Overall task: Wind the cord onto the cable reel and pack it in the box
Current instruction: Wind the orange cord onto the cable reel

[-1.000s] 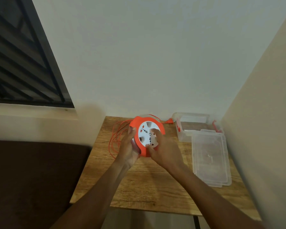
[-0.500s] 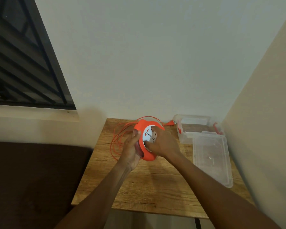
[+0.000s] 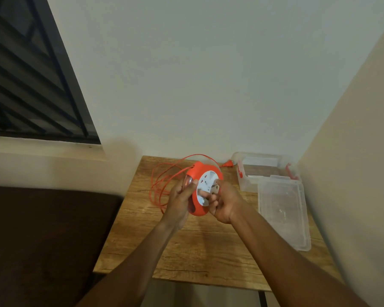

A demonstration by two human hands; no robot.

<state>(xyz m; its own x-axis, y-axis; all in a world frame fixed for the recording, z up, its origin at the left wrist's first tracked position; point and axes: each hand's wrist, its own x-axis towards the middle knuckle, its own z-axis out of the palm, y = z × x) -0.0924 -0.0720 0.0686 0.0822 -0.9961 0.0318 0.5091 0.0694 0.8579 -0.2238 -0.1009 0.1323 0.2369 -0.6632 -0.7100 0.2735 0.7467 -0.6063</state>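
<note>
An orange cable reel (image 3: 198, 191) with a white socket face is held tilted above the wooden desk (image 3: 142, 235), over its middle. The reel's left rim is grasped by the left hand (image 3: 179, 202), thumb on the orange edge and fingers curled behind it. The right hand (image 3: 222, 202) is set against the white face from the right, its fingers curled onto the face; that grip is closed on the reel.

Loose orange cord (image 3: 159, 189) is piled in loops on the desk to the left of the reel, toward the far left corner. One strand arcs over the top of the reel and ends at the orange plug (image 3: 228, 164), which lies on the far edge of the desk just beside the box.

The clear plastic box (image 3: 253, 173) with red latches sits open at the far right corner of the desk. Its clear lid (image 3: 283, 209) lies flat on the desk, nearer than the box and overlapping its near edge.

A dark barred window (image 3: 31, 85) is seen at upper left. A dark brown surface (image 3: 42, 240) lies left of the desk.
</note>
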